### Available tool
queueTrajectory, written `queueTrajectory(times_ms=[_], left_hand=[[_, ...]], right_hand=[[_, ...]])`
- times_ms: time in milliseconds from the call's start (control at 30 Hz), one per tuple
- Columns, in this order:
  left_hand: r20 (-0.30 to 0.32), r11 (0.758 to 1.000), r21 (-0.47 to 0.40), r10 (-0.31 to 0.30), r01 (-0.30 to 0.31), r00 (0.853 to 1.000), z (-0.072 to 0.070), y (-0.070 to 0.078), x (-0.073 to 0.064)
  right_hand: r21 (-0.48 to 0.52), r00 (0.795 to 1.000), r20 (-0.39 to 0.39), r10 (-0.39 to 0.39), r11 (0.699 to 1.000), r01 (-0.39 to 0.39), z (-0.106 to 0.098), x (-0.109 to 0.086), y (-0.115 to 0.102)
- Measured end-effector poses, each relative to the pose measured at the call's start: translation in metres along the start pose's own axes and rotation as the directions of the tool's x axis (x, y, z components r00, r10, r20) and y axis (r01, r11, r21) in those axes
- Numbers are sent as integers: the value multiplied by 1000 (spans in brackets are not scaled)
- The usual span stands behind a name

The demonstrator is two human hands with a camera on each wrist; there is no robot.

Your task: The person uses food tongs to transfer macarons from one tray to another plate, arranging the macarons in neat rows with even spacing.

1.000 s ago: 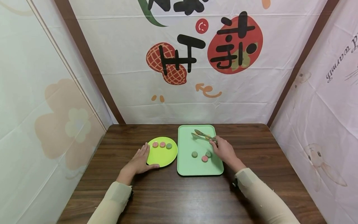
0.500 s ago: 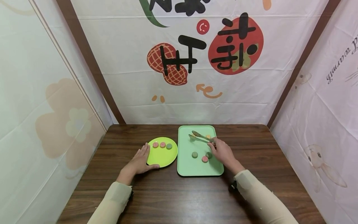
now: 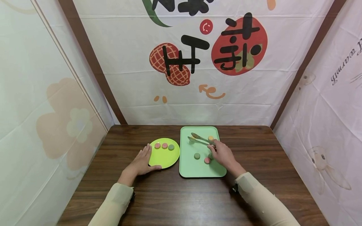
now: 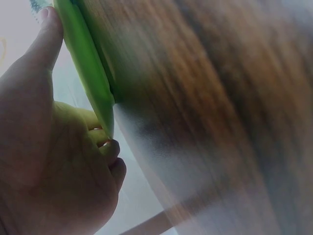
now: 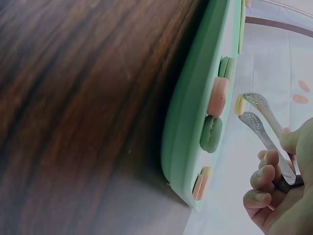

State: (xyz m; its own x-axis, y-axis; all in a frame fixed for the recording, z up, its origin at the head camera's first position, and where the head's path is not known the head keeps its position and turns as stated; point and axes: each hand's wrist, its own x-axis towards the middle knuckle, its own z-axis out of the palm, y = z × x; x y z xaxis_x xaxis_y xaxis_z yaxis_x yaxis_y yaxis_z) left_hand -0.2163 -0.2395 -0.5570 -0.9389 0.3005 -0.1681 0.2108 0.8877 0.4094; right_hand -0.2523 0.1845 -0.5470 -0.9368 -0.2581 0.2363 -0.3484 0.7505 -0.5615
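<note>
I curl the fingers of my right hand (image 3: 225, 154) round the tongs (image 3: 201, 138), whose tips hold a yellow macaron (image 5: 239, 105) above the far part of the green tray (image 3: 186, 168), beyond a tray-borne pink macaron (image 3: 207, 160). My left hand (image 3: 140, 162) rests against the yellow plate (image 3: 164, 159), fingers straight and thumb spread; two pink macarons (image 3: 164, 146) and a green macaron (image 3: 171, 147) lie along its far side, just beside the tray.

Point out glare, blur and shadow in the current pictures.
Head: mostly clear, with a pale sheen on the near part of the table; left wrist: wood grain soft and hazy, left hand dim against a bright background; right wrist: dark shadow beside the tray, table blurred.
</note>
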Motion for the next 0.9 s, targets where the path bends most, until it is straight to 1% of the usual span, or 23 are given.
queueTrajectory(times_ms=[333,533,767,900], left_hand=[[4,1000,5,-3,2,1000,2,-1,1],[-2,1000,2,5,-5,1000,1,0,0],[-1,1000,5,7,-7,1000,2,-1,1],[1,1000,7,7,-7,1000,2,-1,1]], right_hand=[[-5,999,-33,-36,999,35,4,-2,-7],[14,998,-23,-51,999,51,5,-5,-13],[10,999,13,-47,999,46,8,-5,-17],[17,998,12,-64,998,63,10,-6,-22]])
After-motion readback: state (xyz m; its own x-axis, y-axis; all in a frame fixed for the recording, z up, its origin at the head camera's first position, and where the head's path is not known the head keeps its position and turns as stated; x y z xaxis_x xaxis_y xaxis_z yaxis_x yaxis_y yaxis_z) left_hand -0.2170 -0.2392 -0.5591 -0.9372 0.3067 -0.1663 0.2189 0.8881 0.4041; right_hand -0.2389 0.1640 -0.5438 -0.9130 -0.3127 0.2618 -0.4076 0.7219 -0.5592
